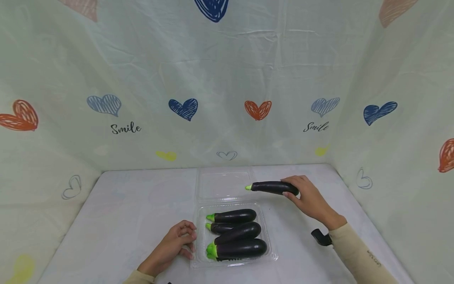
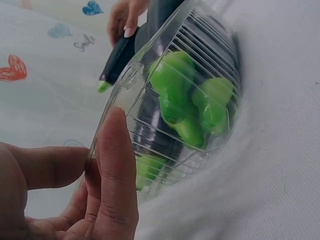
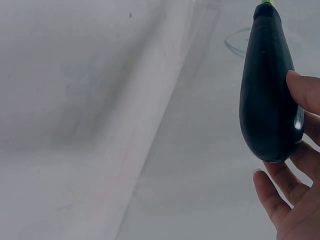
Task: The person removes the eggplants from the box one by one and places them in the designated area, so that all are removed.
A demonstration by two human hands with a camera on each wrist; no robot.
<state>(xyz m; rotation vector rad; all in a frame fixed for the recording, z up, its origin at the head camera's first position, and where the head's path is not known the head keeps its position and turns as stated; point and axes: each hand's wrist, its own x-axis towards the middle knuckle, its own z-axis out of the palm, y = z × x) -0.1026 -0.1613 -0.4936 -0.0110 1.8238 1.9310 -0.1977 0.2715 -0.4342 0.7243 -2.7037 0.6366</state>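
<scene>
My right hand (image 1: 312, 201) grips a dark purple eggplant (image 1: 267, 187) by its thick end, above the table behind and right of a clear plastic clamshell container (image 1: 271, 248). Its green stem end points left. In the right wrist view, the thumb lies along one side of this eggplant (image 3: 267, 90), with fingers behind it. Several eggplants (image 1: 242, 248) lie in the container, their green stem ends to the left. At the container's left edge is my left hand (image 1: 173, 242). The left wrist view shows its thumb and fingers pinching the clear rim (image 2: 102, 117).
The container's clear lid (image 1: 223, 185) lies folded back toward the far edge of the white table (image 1: 134, 209). A pale curtain (image 1: 220, 71) printed with hearts and "Smile" surrounds the table. A black strap-like piece (image 1: 321, 237) shows at the right wrist.
</scene>
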